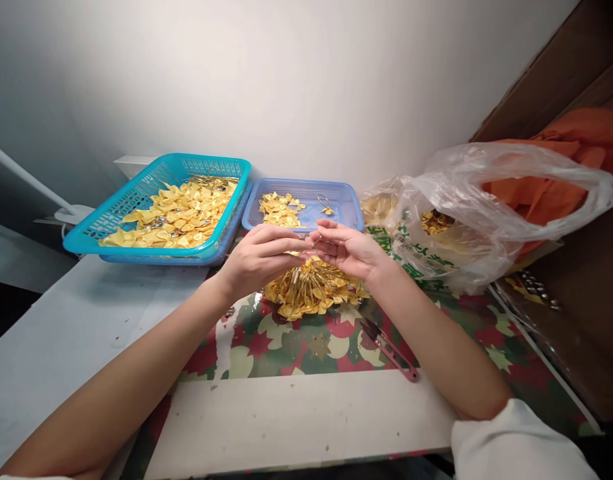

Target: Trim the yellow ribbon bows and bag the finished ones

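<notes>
My left hand and my right hand meet fingertip to fingertip above a pile of gold ribbon bows with gold ties. The fingers of both hands are closed in a pinch. Whatever lies between the fingertips is too small or too hidden to make out. The bow pile rests on a patterned cover of red, green and cream shapes. Near my right forearm lies a pair of pink-handled thread snips, blades pointing toward the pile.
A turquoise basket heaped with yellow bows stands back left. Behind my hands, a blue basket holds more bows and one loose looped piece. Plastic bags crowd the right side. A white board runs along the front; a wall closes the back.
</notes>
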The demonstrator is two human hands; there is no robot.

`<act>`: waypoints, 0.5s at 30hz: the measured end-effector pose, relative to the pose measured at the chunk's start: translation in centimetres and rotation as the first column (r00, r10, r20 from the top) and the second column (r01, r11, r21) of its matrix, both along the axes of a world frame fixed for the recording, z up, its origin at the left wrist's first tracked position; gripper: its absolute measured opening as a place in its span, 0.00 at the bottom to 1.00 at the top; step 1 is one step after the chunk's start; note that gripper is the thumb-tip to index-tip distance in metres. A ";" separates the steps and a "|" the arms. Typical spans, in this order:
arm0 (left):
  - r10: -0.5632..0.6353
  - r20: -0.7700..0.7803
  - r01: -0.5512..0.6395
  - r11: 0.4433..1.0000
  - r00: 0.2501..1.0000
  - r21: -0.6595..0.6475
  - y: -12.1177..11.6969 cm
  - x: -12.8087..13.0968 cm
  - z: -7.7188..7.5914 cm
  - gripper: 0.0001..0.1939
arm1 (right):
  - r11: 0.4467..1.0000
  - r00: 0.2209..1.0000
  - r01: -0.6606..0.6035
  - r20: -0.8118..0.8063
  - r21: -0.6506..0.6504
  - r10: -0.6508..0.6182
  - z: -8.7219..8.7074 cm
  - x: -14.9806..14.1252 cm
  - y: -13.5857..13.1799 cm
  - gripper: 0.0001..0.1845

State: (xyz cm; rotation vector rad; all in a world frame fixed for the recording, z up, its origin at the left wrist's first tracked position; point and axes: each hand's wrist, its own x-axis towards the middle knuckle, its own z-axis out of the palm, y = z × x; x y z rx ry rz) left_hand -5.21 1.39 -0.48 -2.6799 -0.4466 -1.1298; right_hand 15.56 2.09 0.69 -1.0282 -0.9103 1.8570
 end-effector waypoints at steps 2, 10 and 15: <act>-0.045 -0.138 0.018 0.981 0.989 -0.192 0.1 -0.6 1.0 0.06 | 0.997 0.993 0.051 0.102 0.065 -0.058 -0.1 1.1 0.6 0.08; -0.133 -0.455 -0.233 0.713 0.881 -0.661 -0.7 -3.4 3.4 0.07 | 0.775 0.761 -0.235 0.607 0.587 -0.230 -2.1 4.7 2.2 0.01; -0.097 -0.351 -0.221 0.617 0.931 -0.755 -1.2 -3.1 4.5 0.08 | 0.742 0.703 -0.316 0.671 0.591 -0.235 -3.2 4.7 2.7 0.04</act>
